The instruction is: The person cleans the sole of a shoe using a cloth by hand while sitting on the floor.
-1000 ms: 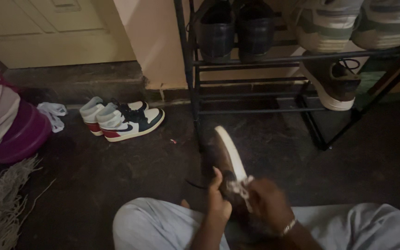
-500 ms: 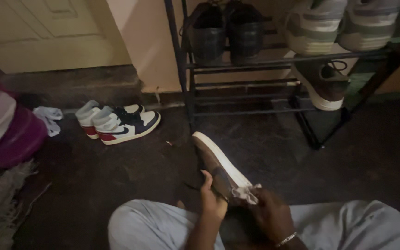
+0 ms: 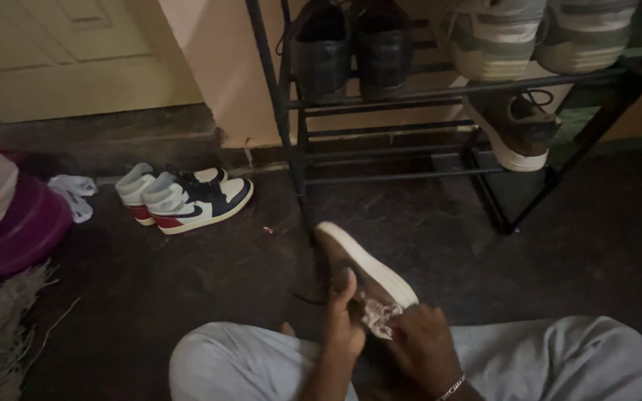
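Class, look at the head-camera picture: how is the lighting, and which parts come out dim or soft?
Head view: dim overall; brightest on the door and wall; the brown shoe, left hand and right hand are dark and slightly soft; the floor is nearly black; the shoe rack looks murky.

— What is the person wearing?
— Pale grey trousers of soft, loose cloth, creased over both knees at the bottom of the view.
— Any sleeves?
— None show; both forearms are bare down to the wrists.
— Jewellery?
— A thin, silver-coloured chain bracelet sits on the wrist of the right hand. The left hand carries nothing that I can make out in this dim light.
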